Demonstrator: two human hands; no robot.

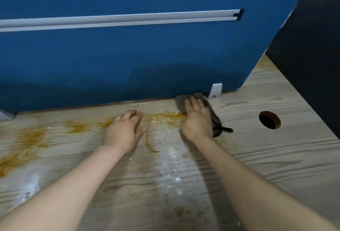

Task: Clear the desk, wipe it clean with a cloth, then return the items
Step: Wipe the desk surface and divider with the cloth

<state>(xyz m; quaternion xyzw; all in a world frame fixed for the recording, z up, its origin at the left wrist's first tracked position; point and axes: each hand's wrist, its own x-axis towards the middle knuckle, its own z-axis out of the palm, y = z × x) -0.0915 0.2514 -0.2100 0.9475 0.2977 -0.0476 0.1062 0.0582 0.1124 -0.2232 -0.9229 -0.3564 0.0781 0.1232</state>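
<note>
Now the grey cloth (206, 109) lies on the desk (257, 157) at its back edge, against the blue panel (128, 56), its long side running toward the person. The right hand (197, 120) presses it, fingers nearly straight. The orange stain (165, 117) lies just to its left. The left hand (125, 129) rests flat there, fingers loosely together, in the path.
</note>
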